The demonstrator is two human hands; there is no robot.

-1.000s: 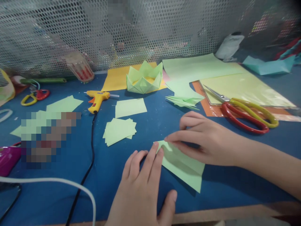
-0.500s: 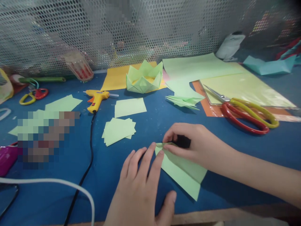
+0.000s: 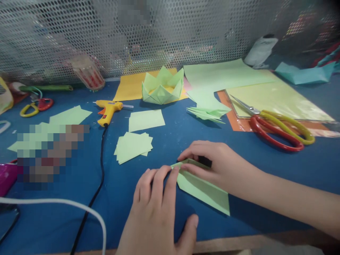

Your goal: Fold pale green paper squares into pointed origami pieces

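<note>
A partly folded piece of light green paper (image 3: 203, 191) lies near the front edge of the blue table. My right hand (image 3: 216, 164) pinches its upper edge between thumb and fingers, covering part of the fold. My left hand (image 3: 156, 205) rests on the left, fingers stretched out and thumb apart, its index fingertip touching the paper's left corner. Beyond my hands are a small stack of green paper pieces (image 3: 134, 147), a single green sheet (image 3: 147, 119) and some flat folded green pieces (image 3: 208, 112).
A yellow glue gun (image 3: 108, 109) with a black cord lies left of centre. Behind stands a green folded paper crown (image 3: 162, 90). Large red-and-yellow-handled scissors (image 3: 278, 127) rest on wrapped paper at right. A white cable (image 3: 58, 202) crosses the lower left. Perforated metal (image 3: 164, 32) borders the back.
The paper has been turned slightly, and its fold is drawn closer together, looking narrower. Both hands have shifted a little to the left with it.
</note>
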